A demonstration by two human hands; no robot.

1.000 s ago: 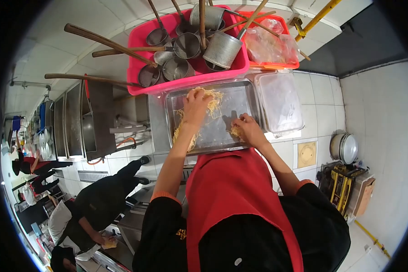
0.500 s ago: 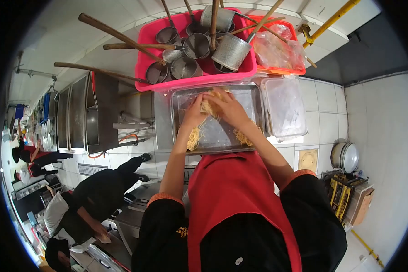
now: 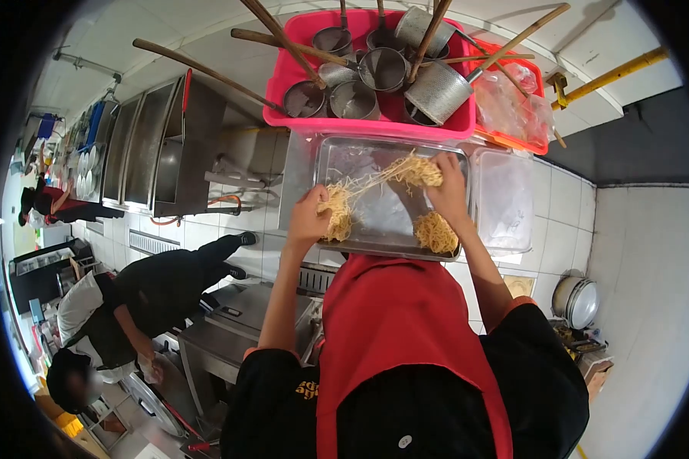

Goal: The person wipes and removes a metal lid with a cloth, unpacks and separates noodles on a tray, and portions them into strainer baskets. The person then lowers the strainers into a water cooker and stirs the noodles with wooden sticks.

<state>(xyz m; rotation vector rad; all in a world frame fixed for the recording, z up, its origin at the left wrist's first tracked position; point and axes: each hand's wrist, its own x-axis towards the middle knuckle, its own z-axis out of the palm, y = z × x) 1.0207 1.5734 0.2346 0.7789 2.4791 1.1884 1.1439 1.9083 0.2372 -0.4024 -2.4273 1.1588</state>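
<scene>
Yellow noodles (image 3: 375, 182) stretch in strands across a shallow metal tray (image 3: 383, 246) between my two hands. My left hand (image 3: 308, 219) is closed on a clump of noodles at the tray's left side, with more noodles bunched just below. At the upper right of the tray, my right hand (image 3: 449, 186) grips the other end of the strands. A separate noodle pile (image 3: 436, 232) lies in the tray's lower right corner, under my right forearm. Loose bits of noodle are scattered near the tray's far left corner.
Beyond the tray stands a pink basin (image 3: 283, 115) of wooden-handled metal strainers (image 3: 439, 93). An orange basket (image 3: 540, 145) with plastic bags is beside it. A translucent lidded container (image 3: 502, 200) sits right of the tray. A co-worker (image 3: 149, 314) stands at a counter on the left.
My hands were together at the tray's far side over a noodle clump. They have moved apart, left and right, drawing the noodles out between them. The view has shifted slightly.
</scene>
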